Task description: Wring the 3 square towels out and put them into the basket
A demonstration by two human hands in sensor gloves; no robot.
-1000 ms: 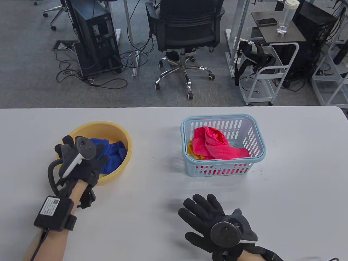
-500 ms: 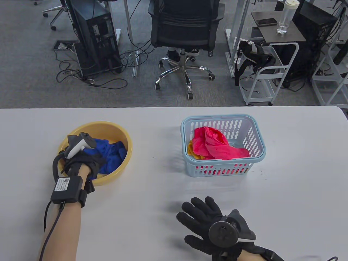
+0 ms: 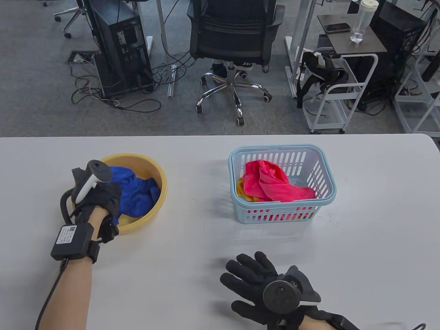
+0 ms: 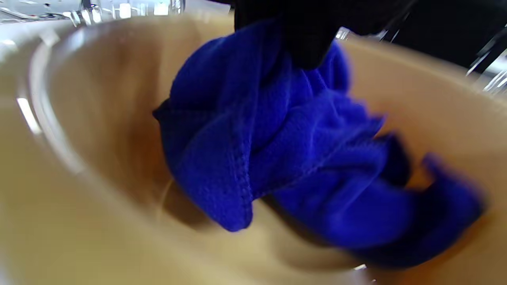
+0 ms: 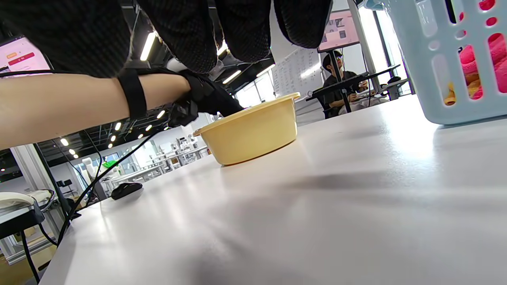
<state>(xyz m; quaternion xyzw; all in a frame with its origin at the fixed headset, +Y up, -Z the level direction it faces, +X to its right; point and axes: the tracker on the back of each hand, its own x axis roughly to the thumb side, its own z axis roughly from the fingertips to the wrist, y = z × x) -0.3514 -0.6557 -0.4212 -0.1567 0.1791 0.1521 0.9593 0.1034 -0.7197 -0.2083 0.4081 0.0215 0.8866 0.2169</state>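
A blue towel (image 3: 137, 192) lies bunched in the yellow bowl (image 3: 161, 178) at the table's left. My left hand (image 3: 103, 197) reaches into the bowl from the near side and grips the towel's near part. In the left wrist view the gloved fingers (image 4: 301, 39) pinch the blue towel (image 4: 277, 150) at its top, and it hangs down inside the bowl (image 4: 79, 99). The light blue basket (image 3: 323, 172) stands right of centre and holds a pink towel (image 3: 271, 182) over a yellow towel (image 3: 241, 190). My right hand (image 3: 247, 275) is spread flat near the front edge, holding nothing.
The table's far edge runs behind the bowl and basket. Beyond it stand an office chair (image 3: 233, 41), a computer tower (image 3: 120, 48) with cables, and a white trolley (image 3: 340, 92). Bare white tabletop (image 3: 378, 240) lies right of the basket.
My left hand dipped into the bowl, closed on the blue towel and drew it up and toward the near rim. My right hand slid slightly left and nearer.
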